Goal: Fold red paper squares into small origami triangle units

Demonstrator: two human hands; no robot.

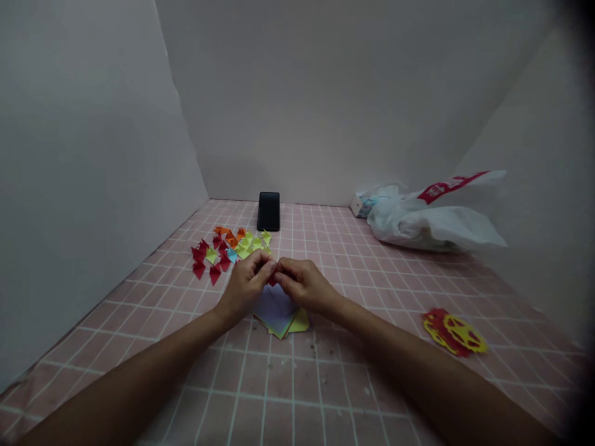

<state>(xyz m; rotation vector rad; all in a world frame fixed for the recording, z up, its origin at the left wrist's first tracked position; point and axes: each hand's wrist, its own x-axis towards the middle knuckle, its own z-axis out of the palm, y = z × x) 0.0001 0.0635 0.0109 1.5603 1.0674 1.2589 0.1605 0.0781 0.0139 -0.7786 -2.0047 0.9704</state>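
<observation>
My left hand (251, 278) and my right hand (301, 282) meet at the middle of the table, fingertips pinched together. Between them shows a small bit of red folded paper (272, 280), mostly hidden by the fingers. Beneath the hands lies a stack of square paper sheets (275, 310), pale violet on top with yellow corners sticking out. Just beyond my left hand spreads a group of small folded paper figures (224, 262) in red, orange, yellow and one blue; they look like paper cranes.
A black phone (268, 212) leans upright near the back wall. At the back right are a white plastic bag (418, 220) with red print and a tissue pack (360, 205). Red and yellow paper cut-outs (454, 332) lie at right. A pink checked cloth (279, 402) covers the table; walls enclose it.
</observation>
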